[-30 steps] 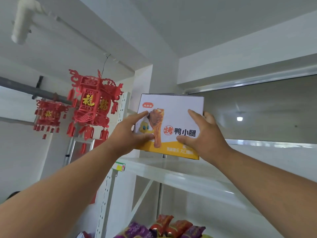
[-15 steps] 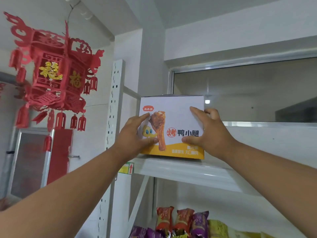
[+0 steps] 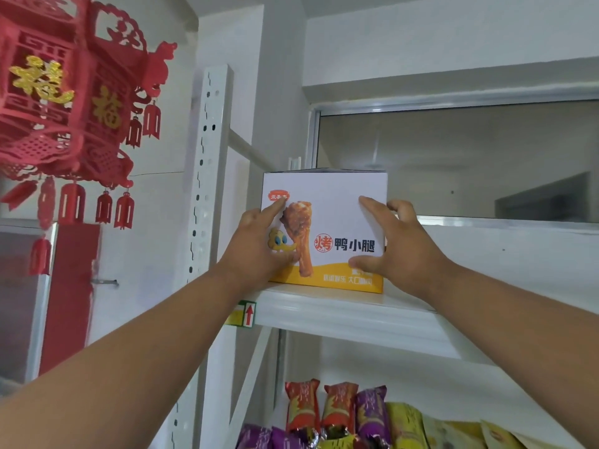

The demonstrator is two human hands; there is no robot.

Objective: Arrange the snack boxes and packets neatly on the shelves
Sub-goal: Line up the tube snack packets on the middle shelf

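A white and yellow snack box (image 3: 337, 215) with a printed duck leg stands upright at the left end of the white top shelf (image 3: 350, 312). My left hand (image 3: 256, 251) holds its left side, thumb and forefinger spread across the front face. My right hand (image 3: 392, 247) holds its right edge, with the thumb on the front and the fingers curled round the side. Below, several red, purple and yellow snack packets (image 3: 337, 416) stand in a row on the lower shelf.
A red paper lantern (image 3: 68, 102) hangs at the upper left, close to the white perforated shelf post (image 3: 204, 176). A window (image 3: 453, 163) runs behind the top shelf, whose surface stretches bare to the right of the box.
The box has come down from the air onto the top shelf and now stands on it. Both hands have stayed on its sides. The view has shifted closer and lower.
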